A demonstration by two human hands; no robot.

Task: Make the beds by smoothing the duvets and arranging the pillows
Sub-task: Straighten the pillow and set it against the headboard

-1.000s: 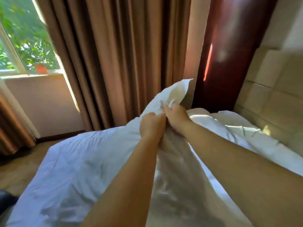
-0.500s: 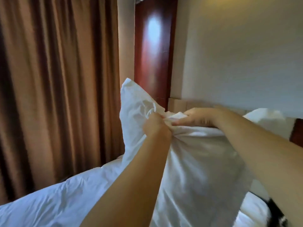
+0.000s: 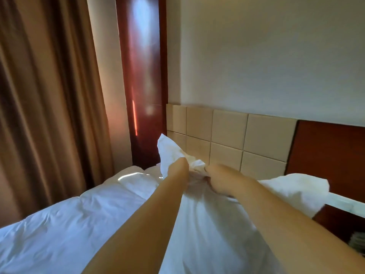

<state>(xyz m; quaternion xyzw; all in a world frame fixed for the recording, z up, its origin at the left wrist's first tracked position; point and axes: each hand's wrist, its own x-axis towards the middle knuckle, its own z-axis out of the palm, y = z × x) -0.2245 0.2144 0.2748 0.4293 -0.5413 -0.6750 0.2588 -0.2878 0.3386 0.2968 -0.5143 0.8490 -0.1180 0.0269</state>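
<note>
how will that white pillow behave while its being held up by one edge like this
Probably floppy: the pillow sags below where the left hand and right hand bunch its top edge, and its free corner droops. Likely light for its size, since a pinch at one edge carries it. The crumpled fabric suggests it grips easily rather than slipping.

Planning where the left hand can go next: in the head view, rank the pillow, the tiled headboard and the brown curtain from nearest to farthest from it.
1. pillow: gripped by the left hand.
2. tiled headboard: just behind, to the right.
3. brown curtain: far off on the left, beyond the duvet.
</note>
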